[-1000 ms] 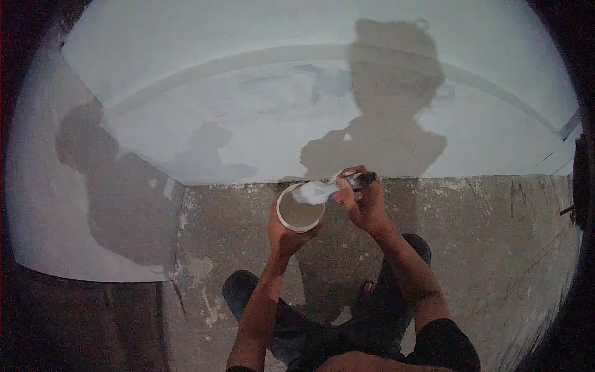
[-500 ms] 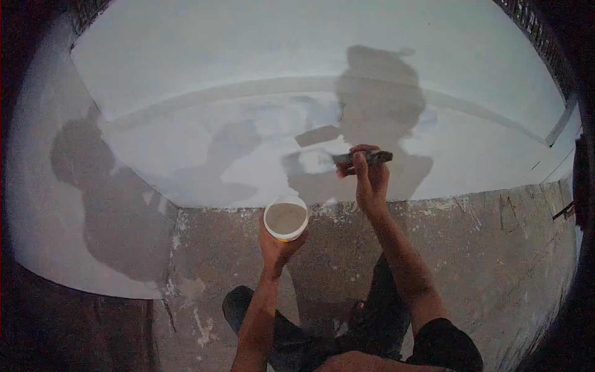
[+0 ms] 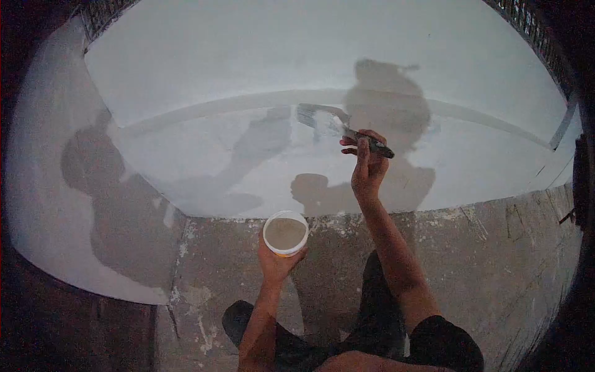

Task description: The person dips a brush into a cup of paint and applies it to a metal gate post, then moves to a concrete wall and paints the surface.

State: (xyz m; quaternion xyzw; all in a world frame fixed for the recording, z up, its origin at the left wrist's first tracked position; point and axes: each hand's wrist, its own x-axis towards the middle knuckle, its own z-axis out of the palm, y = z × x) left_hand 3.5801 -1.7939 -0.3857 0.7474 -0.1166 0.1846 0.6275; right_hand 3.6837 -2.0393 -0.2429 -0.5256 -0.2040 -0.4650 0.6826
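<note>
A white tub of paint is held by my left hand, fingers wrapped round its side and its open top facing me. Inside it the liquid looks greyish. My right hand grips the dark handle of a paintbrush. The brush points up and left, its pale, motion-blurred bristles over the white wall. Above them runs a greyer curved band across the wall.
The rough concrete floor, spotted with white, meets the wall's lower edge. A side wall stands at the left. My bent legs are below my arms. Shadows of my head and arms fall on the wall.
My right hand has tilted the paintbrush, and its bristles have moved upward on the wall, close to the grey band. The tub sits slightly lower in view, as the whole view has shifted.
</note>
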